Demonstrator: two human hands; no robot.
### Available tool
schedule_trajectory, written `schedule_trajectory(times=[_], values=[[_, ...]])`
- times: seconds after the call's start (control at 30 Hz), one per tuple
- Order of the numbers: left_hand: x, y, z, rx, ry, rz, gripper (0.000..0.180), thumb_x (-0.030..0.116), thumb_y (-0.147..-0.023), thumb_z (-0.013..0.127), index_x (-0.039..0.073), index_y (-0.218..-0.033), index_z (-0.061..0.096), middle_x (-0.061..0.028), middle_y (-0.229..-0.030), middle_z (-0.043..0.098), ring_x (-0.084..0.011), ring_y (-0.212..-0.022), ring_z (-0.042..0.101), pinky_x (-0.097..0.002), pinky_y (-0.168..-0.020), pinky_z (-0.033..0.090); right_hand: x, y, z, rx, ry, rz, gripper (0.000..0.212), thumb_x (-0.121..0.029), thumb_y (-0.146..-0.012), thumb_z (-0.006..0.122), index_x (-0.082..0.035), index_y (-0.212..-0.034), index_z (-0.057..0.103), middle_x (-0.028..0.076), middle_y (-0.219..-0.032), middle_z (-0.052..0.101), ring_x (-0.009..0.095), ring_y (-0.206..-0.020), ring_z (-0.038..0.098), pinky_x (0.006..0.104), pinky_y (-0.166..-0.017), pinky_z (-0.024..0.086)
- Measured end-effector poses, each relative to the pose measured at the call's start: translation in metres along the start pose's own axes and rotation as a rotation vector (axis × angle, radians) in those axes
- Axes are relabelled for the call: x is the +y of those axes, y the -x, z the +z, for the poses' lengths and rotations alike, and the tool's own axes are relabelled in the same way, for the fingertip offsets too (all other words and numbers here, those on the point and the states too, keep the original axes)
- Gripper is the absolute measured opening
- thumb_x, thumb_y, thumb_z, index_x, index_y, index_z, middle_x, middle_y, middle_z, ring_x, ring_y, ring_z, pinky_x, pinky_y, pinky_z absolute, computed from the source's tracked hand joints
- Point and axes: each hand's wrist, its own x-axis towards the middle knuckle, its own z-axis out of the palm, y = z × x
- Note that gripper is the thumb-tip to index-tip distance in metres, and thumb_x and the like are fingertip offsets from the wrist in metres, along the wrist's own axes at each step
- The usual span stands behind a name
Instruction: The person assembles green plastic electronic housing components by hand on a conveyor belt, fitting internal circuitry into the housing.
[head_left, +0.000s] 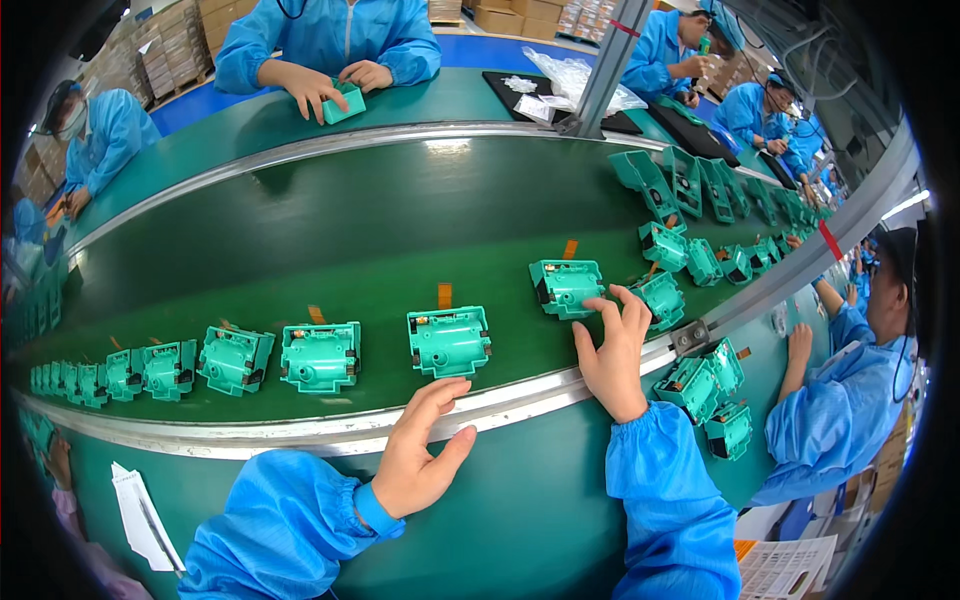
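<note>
Several green plastic housings, each with an orange ribbon-like strip, lie in a row on the green conveyor belt. My left hand [420, 455] is over the belt's near metal rail, fingers stretched and thumb apart, holding nothing. Just beyond its fingertips lies one housing [448, 341], its strip pointing away from me. My right hand [615, 350] reaches over the rail with fingers spread. Its fingertips are at the near right corner of another housing [566, 287] and seem to touch it; no grip around it shows.
More housings [320, 357] line the belt's left side; others, with green shells [645, 182], crowd its right. Housings [702, 388] rest on the near bench at right. A metal post [800, 285] slants up there. Papers [143, 515] lie at left. Co-workers in blue [840, 390] sit around.
</note>
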Motion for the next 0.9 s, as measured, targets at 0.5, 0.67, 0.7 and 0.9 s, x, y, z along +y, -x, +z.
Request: schedule_trajectory(times=[0.5,0.67,0.7,0.9], values=[[0.004,0.007,-0.008,-0.111,0.399,-0.212,0.062,0.0,-0.079,0.056,0.002,-0.132,0.024,-0.0148,-0.125,0.038,-0.0242,-0.115,0.042,-0.0356,-0.094,0.036,-0.057,0.036,-0.017,-0.035,-0.039,-0.385,0.022,-0.001,-0.06,0.065,-0.007,-0.079,0.059,0.014,-0.106,0.048,0.04,-0.104,0.04,0.046,-0.085,0.035],[0.003,0.003,-0.01,-0.1,0.646,-0.022,0.08,-0.006,-0.076,0.058,0.006,-0.137,0.009,-0.0174,-0.123,0.039,-0.0238,-0.11,0.046,-0.0375,-0.091,0.039,-0.08,0.058,-0.016,-0.02,-0.074,-0.595,0.023,-0.004,-0.056,0.065,-0.012,-0.078,0.062,0.007,-0.102,0.052,0.033,-0.104,0.041,0.0434,-0.083,0.036],[0.003,0.004,-0.012,-0.095,0.644,-0.025,0.08,-0.006,-0.076,0.058,0.006,-0.137,0.009,-0.0174,-0.123,0.039,-0.0238,-0.11,0.046,-0.0375,-0.091,0.039,-0.081,0.061,-0.015,-0.03,-0.069,-0.654,0.024,-0.004,-0.057,0.064,-0.013,-0.079,0.063,0.006,-0.102,0.052,0.032,-0.105,0.041,0.0432,-0.083,0.036],[-0.001,0.002,-0.018,-0.108,0.602,-0.067,0.078,-0.011,-0.076,0.054,0.004,-0.137,0.008,-0.0189,-0.12,0.042,-0.0228,-0.11,0.046,-0.0337,-0.09,0.039,-0.069,0.048,-0.004,-0.059,-0.345,-0.459,0.068,-0.025,-0.054,0.081,-0.011,-0.114,0.05,0.021,-0.128,0.032,0.034,-0.114,0.038,0.0449,-0.092,0.033]])
